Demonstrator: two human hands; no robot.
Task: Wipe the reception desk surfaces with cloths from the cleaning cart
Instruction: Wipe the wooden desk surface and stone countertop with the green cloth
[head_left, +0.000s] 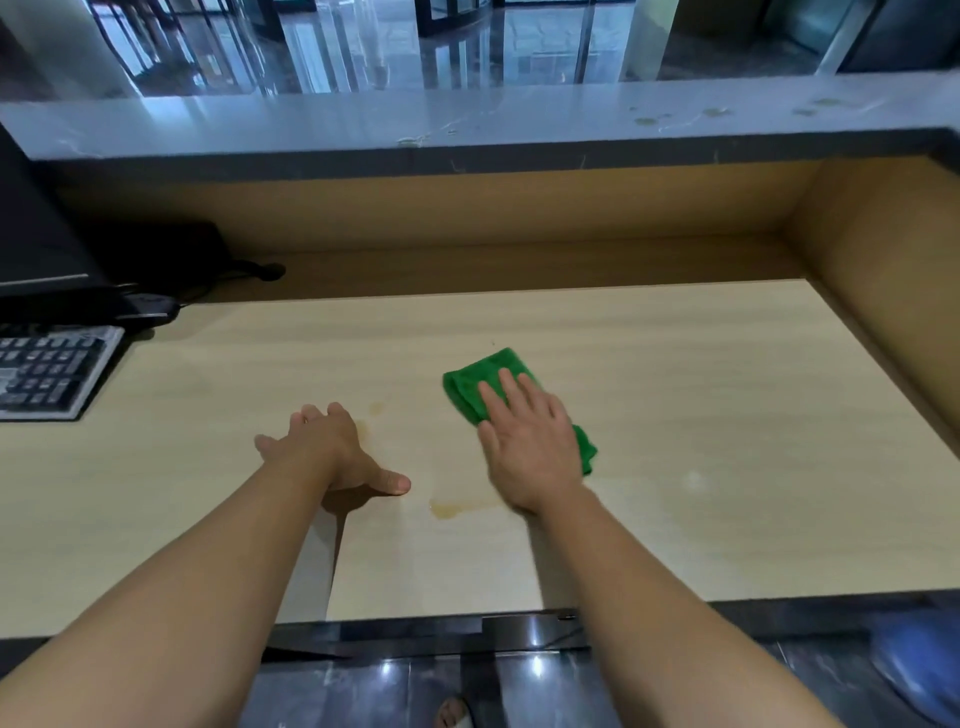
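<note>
From the head view, I am pressing my right hand (530, 441) flat, fingers spread, on the green cloth (491, 384) lying mid-desk (675, 415); nothing is being gripped. My left hand (327, 449) is bracing open on the wood, well apart. The cloth looks soft and light, likely to bunch, so I am judging palm pressure at its middle best. A brown stain (449, 509) is sitting between my hands.

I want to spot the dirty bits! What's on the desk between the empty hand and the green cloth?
In the head view, yellowish-brown stains mark the desk between the left hand and the green cloth, under the right hand; no objects lie there.
</note>
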